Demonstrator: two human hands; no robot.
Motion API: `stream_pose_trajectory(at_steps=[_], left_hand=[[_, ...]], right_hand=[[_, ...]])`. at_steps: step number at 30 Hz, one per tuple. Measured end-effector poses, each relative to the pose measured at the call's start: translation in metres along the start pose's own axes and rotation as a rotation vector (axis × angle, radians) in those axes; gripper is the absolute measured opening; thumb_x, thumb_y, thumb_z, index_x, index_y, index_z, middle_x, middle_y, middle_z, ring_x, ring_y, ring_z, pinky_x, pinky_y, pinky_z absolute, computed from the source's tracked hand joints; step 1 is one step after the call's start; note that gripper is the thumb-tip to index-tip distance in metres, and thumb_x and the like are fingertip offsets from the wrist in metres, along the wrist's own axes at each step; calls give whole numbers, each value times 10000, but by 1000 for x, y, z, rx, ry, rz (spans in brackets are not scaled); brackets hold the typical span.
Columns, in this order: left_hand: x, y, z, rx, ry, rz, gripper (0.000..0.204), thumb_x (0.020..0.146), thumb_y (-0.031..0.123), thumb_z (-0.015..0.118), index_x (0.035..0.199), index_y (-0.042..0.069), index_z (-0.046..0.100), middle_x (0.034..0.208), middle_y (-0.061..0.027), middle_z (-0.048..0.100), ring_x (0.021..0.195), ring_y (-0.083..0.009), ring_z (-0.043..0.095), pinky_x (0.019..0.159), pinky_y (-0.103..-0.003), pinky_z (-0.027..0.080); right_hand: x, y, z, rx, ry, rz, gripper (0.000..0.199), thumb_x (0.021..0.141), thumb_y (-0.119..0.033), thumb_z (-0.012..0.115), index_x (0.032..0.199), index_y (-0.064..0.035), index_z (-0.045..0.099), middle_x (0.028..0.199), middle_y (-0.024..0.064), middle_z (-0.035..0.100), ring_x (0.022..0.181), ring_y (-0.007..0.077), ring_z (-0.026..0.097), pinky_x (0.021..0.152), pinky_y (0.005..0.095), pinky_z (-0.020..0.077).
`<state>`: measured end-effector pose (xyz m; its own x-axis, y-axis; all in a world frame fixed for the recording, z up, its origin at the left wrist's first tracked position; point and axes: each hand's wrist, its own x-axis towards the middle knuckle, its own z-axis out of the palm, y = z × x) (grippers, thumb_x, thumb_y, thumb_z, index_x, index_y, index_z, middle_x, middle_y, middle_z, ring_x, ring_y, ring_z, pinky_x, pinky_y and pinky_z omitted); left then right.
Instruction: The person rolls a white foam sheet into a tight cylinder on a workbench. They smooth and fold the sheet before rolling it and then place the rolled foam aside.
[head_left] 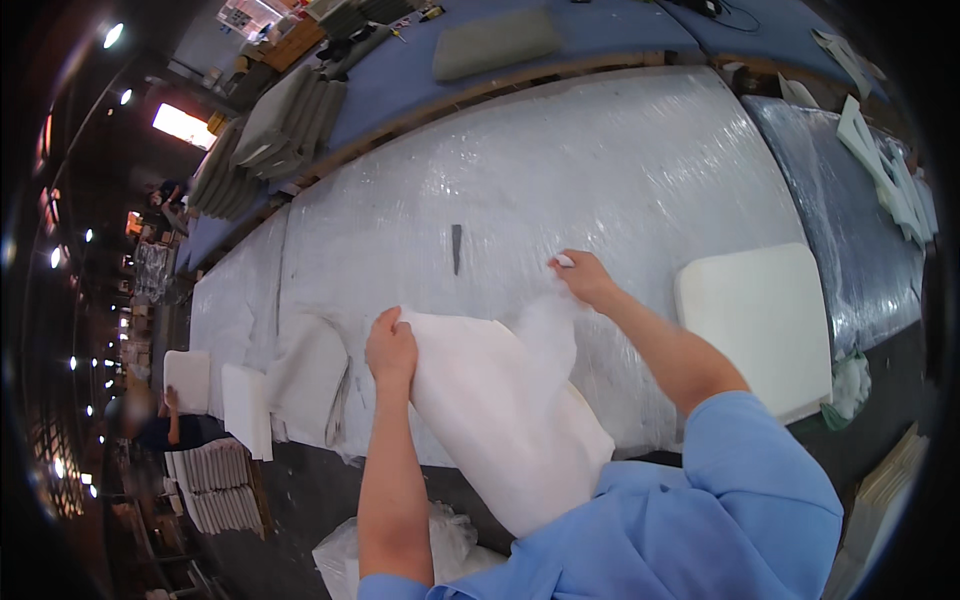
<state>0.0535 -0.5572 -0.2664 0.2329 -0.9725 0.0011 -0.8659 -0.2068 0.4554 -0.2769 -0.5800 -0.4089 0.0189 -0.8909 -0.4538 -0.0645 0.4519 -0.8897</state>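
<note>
A white foam cushion (480,400) leans against my front at the near edge of the table. My left hand (391,345) is closed on its upper left corner. Off to the right, my right hand (585,275) pinches a bit of thin white sheet. This thin, see-through white sheet (548,345) hangs loosely between my right hand and the cushion, lying partly over the cushion's right side. Whether the left fingers also hold some of the sheet, I cannot tell. Beyond both hands a narrow dark grey strip (457,248) lies on the film-wrapped table (600,150).
A white cushion (755,330) lies at the right. Folded pale fabric (308,380) rests at the left. Grey cushions (285,125) are stacked on a blue table (390,85) at the back. Another person (180,430) stands far left, beside a cushion stack (215,490).
</note>
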Motion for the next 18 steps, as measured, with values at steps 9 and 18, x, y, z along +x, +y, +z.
stream_pose_trajectory(at_steps=[9, 18], left_hand=[[8, 40, 13, 13, -47, 65, 465, 946, 187, 501, 1340, -1, 662, 1427, -195, 630, 1340, -346, 578, 1153, -417, 426], [-34, 26, -23, 24, 267, 112, 485, 1060, 269, 510, 1480, 34, 560, 1605, -221, 439, 1500, -367, 398, 1225, -428, 324]], right_hand=[[-115, 122, -107, 1096, 434, 108, 302, 1076, -311, 581, 1282, -97, 632, 1066, 75, 686, 896, 245, 678, 763, 440, 579], [-165, 86, -184, 1207, 258, -83, 396, 1098, -347, 516, 1424, -126, 555, 1387, 88, 610, 1207, 311, 640, 814, 486, 593]])
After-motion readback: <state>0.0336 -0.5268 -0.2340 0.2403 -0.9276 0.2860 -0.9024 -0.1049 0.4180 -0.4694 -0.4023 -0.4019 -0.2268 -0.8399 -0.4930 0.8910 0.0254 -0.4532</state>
